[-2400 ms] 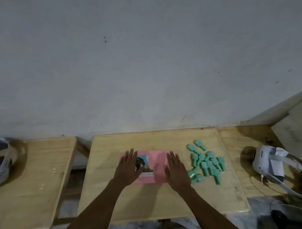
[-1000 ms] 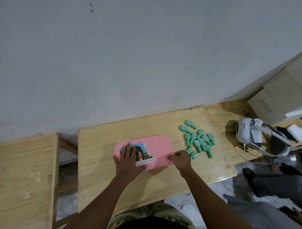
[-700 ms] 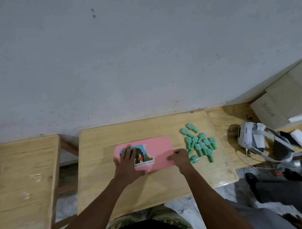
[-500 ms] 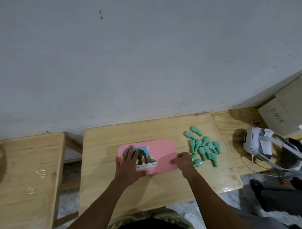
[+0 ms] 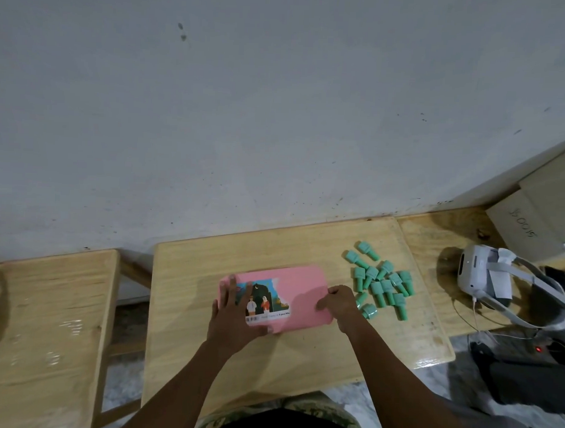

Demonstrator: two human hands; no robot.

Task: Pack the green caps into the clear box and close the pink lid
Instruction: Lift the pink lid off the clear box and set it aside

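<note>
The pink lid (image 5: 299, 288), with a picture sticker on its left half, lies flat on the middle wooden table (image 5: 189, 274); the clear box under it is hidden. My left hand (image 5: 236, 311) lies flat on the lid's left part, fingers spread. My right hand (image 5: 339, 304) curls its fingers round the lid's right edge. Several green caps (image 5: 379, 283) lie loose in a heap on the table, just right of my right hand.
A white headset (image 5: 484, 278) with straps and a cable rests on the right-hand table. Cardboard boxes (image 5: 537, 219) stand behind it. Another wooden table (image 5: 43, 317) is at the left, across a gap. A grey wall runs along the back.
My right hand has gone from lying flat on the lid to gripping its right edge. My left hand stays pressed on the lid. The camera view has shifted.
</note>
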